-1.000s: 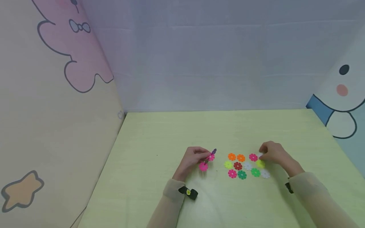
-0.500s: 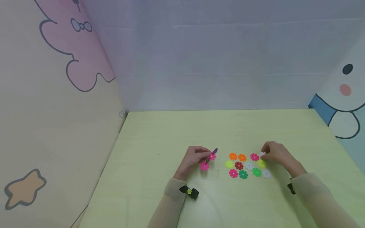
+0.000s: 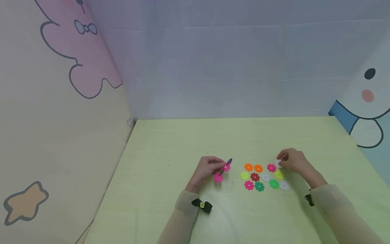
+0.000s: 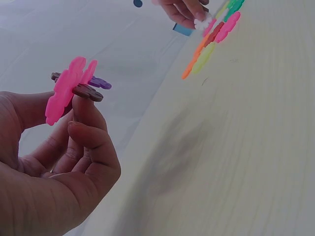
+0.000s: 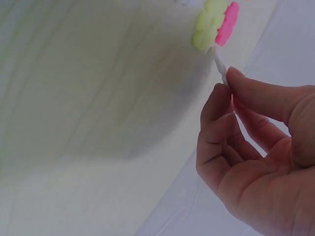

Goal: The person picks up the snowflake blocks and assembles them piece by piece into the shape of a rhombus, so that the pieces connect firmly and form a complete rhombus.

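My left hand (image 3: 204, 171) holds a small joined cluster of notched plastic snowflake discs above the table. In the left wrist view the cluster shows a pink disc (image 4: 64, 93), a brown disc (image 4: 88, 92) and a purple disc (image 4: 101, 82), slotted crosswise. Thumb and fingers of my right hand (image 3: 295, 162) pinch a white snowflake disc (image 5: 221, 69) by its edge. That disc is tilted, just beyond the yellow disc (image 3: 279, 174) and right of a pink disc (image 3: 271, 167). Part of its surface is covered by the fingertips.
Several more discs lie flat between the hands, among them an orange disc (image 3: 248, 167), a dark red disc (image 3: 255, 177), a green disc (image 3: 274, 184) and a white disc (image 3: 284, 185). The pale table (image 3: 170, 142) meets a curtain-like backdrop (image 3: 213, 67) behind and a decorated wall at left.
My right hand has lifted the white disc slightly up and away from the other discs, so more of it shows. The left hand stays put with its cluster.
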Demonstrator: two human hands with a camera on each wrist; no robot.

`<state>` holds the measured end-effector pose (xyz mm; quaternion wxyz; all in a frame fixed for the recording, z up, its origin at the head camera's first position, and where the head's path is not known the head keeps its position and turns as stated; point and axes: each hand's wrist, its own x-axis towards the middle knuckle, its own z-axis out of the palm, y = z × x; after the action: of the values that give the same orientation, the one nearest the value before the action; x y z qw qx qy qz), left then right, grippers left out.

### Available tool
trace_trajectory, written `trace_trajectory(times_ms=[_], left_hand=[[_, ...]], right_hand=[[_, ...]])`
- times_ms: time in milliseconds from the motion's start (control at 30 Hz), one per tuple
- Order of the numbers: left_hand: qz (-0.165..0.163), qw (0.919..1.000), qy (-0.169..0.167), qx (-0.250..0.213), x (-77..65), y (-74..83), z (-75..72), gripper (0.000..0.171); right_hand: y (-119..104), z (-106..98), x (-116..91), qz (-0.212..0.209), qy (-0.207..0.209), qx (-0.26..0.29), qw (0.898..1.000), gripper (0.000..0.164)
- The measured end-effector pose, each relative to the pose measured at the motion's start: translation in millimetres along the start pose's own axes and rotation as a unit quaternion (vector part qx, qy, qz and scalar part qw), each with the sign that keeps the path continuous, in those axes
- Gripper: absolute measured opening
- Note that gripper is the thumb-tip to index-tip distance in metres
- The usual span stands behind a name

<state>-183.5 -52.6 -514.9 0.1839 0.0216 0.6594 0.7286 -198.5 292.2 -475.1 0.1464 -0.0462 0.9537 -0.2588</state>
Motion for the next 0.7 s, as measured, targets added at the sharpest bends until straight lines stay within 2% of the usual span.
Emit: trace_trajectory(times_ms=[367,600,700], left_hand=[[-0.003,1.0,0.002,0.004,-0.3,0.2,0.4,0.012],[-0.001,1.0,-0.001,0.004,-1.0,1.4,1.1,0.011],[-0.003,1.0,-0.001,0.006,-1.1,1.5,1.2,0.011]], right_hand=[[-34,9,3,-0.047,0.064,0.075,0.994,0.023],[-53,27,7,-0.095,0.043,0.171,0.98,0.025],[-63,36,9,-0.11,0.035,0.195,0.974,0.024]])
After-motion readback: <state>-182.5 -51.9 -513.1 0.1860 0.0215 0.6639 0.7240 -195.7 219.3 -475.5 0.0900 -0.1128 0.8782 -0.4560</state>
